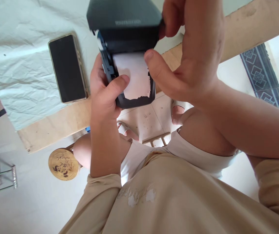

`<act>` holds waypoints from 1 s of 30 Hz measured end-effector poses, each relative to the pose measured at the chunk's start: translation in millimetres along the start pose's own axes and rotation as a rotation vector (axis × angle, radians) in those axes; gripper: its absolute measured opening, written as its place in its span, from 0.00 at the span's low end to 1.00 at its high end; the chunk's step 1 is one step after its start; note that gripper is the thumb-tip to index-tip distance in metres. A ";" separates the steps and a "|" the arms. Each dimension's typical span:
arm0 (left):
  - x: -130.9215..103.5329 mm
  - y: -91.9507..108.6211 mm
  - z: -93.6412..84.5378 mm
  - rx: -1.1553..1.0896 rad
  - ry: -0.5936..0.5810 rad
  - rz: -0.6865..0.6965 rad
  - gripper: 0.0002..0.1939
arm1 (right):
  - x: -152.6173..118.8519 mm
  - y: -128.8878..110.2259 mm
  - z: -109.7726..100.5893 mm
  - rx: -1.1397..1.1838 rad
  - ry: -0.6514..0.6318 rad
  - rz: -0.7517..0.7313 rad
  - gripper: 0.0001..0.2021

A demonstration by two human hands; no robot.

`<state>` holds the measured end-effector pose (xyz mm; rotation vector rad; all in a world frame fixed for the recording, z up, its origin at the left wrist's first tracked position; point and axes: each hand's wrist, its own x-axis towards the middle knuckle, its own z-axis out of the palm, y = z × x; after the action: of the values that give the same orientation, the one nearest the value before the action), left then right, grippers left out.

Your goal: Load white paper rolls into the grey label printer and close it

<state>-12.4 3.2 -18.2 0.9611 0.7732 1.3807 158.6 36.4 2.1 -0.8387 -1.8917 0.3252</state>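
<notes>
"In the head view, where's the dark device?"
"12 o'clock, white paper inside. The left hand grips it; the right hand holds its lid by the edge."
"The phone?"
"10 o'clock, on the desk."

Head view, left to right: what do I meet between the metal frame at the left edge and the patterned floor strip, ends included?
Metal frame → phone → left hand → dark device → right hand → patterned floor strip
</notes>
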 end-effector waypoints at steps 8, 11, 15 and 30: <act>-1.3 2.8 0.5 0.042 0.018 -0.009 0.12 | -1.3 -3.7 -7.1 -0.170 -0.091 -0.208 0.15; -1.6 2.1 0.7 0.032 0.014 -0.002 0.14 | -1.4 -3.1 -8.2 -0.215 -0.148 -0.225 0.15; 0.4 -1.1 -2.5 0.023 0.001 -0.003 0.16 | -2.8 -2.7 -3.3 -0.208 -0.131 -0.204 0.13; -0.7 -0.9 -6.8 0.079 0.004 -0.001 0.21 | -6.2 -12.6 2.4 -0.092 -0.215 0.079 0.20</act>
<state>-18.2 3.3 -22.0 1.0191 0.8359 1.3596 153.0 23.4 3.7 -0.9743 -2.0887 0.3927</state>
